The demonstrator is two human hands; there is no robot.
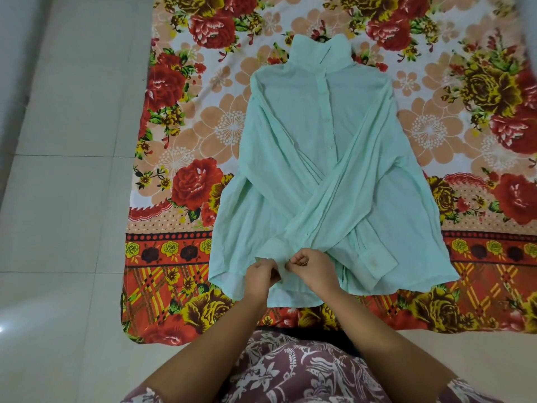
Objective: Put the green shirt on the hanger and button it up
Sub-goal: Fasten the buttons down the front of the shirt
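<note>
1. Across the middle of the floral bedsheet [180,158] lies the green shirt [293,181], front up, collar toward the far edge, sleeves crossed over the body
2. A dark hanger hook [322,38] shows just above the collar
3. Near the hem, at the sheet's near edge, the left hand [261,276] and right hand [312,264] pinch the shirt's front placket, fingers closed on the fabric
4. Pale floor tiles [64,199] surround the sheet
</note>
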